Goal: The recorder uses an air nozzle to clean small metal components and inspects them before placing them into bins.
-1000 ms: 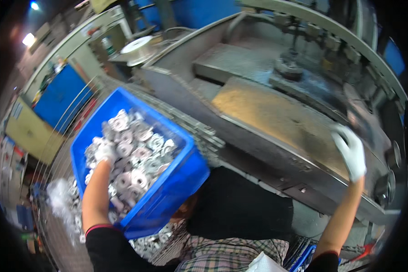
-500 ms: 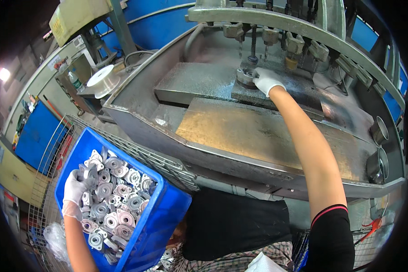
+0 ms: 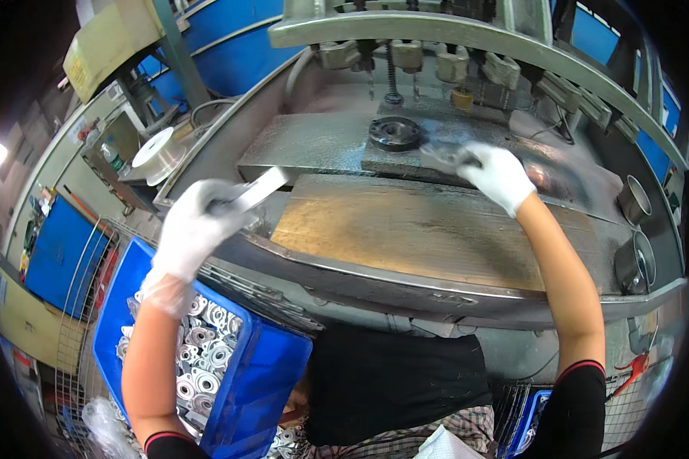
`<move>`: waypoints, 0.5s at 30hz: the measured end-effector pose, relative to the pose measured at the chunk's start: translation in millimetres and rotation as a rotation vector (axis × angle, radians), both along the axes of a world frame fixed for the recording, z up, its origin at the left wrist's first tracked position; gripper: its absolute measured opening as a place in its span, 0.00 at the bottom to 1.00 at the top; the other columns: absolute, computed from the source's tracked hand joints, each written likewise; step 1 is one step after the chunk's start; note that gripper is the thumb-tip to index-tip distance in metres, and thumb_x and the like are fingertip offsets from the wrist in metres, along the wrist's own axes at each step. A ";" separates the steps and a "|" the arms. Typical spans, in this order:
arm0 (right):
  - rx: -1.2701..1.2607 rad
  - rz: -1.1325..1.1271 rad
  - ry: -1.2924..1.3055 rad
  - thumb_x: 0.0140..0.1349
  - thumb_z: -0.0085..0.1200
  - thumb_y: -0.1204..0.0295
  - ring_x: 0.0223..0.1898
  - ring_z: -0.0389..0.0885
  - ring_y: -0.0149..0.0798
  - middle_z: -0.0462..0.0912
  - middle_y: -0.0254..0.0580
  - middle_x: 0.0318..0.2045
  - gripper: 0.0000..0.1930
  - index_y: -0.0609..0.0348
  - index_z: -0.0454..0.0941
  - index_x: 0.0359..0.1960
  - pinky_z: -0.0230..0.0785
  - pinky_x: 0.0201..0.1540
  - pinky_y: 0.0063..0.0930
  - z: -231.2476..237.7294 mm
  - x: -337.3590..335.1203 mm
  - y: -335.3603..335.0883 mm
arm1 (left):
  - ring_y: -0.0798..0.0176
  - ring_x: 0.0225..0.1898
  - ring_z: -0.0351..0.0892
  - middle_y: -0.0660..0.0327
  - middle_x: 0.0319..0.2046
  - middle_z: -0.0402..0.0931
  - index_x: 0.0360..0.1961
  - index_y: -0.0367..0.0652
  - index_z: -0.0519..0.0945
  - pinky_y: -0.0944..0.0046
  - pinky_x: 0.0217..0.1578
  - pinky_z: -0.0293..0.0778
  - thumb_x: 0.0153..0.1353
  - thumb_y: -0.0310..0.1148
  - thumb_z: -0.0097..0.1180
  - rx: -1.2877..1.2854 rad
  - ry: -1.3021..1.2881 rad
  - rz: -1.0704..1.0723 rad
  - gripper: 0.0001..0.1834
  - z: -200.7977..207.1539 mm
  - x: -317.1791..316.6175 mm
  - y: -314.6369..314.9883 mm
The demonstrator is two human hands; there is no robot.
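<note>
My left hand (image 3: 195,233), in a white glove, is raised over the far end of the blue bin. Its fingers are closed on a pale metal casting (image 3: 265,190), seen edge-on and blurred. To the right, my gloved right hand (image 3: 501,177) grips another grey metal casting (image 3: 441,156), also smeared by motion. That casting is just right of a dark round fixture (image 3: 395,133) on the machine bed, apart from it. Many similar flanged castings (image 3: 205,380) lie piled in the blue bin (image 3: 264,382) at lower left.
Several drill spindles (image 3: 452,67) hang over the bed from a crossbeam (image 3: 406,29). A brownish plate (image 3: 406,226) spans the machine's front, behind a raised metal rim (image 3: 406,297). Two metal cups (image 3: 633,264) sit at the right end. A white spool (image 3: 158,157) stands at left.
My left hand has risen out of the bin with a casting and swung towards the machine. My right hand has drawn away from the fixture to the right, a casting in its fingers.
</note>
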State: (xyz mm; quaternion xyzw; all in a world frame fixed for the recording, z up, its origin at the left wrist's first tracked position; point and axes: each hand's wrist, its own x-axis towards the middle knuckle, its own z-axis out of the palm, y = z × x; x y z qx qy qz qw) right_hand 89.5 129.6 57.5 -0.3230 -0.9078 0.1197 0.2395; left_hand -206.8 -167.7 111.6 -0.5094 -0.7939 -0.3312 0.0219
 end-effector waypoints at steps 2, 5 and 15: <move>0.105 0.011 0.006 0.53 0.55 0.68 0.41 0.79 0.54 0.81 0.51 0.36 0.11 0.56 0.79 0.37 0.70 0.45 0.41 -9.2 41.0 -20.2 | 0.66 0.38 0.78 0.58 0.35 0.80 0.40 0.38 0.80 0.66 0.41 0.73 0.48 0.31 0.66 -0.059 0.008 -0.055 0.16 -5.0 10.7 48.7; 0.175 -0.092 0.027 0.50 0.58 0.71 0.36 0.79 0.52 0.81 0.48 0.31 0.07 0.56 0.80 0.32 0.70 0.41 0.42 -28.6 106.8 -51.9 | 0.54 0.40 0.80 0.53 0.35 0.81 0.37 0.41 0.82 0.62 0.44 0.73 0.48 0.34 0.66 -0.012 0.249 -0.182 0.15 -20.5 31.1 126.8; 0.033 -0.264 0.104 0.49 0.62 0.73 0.32 0.78 0.49 0.81 0.43 0.27 0.08 0.54 0.78 0.32 0.69 0.38 0.39 -77.2 165.3 -73.7 | 0.45 0.48 0.77 0.50 0.43 0.79 0.43 0.49 0.82 0.52 0.50 0.71 0.55 0.34 0.56 -0.019 0.202 -0.147 0.13 -75.3 47.3 283.0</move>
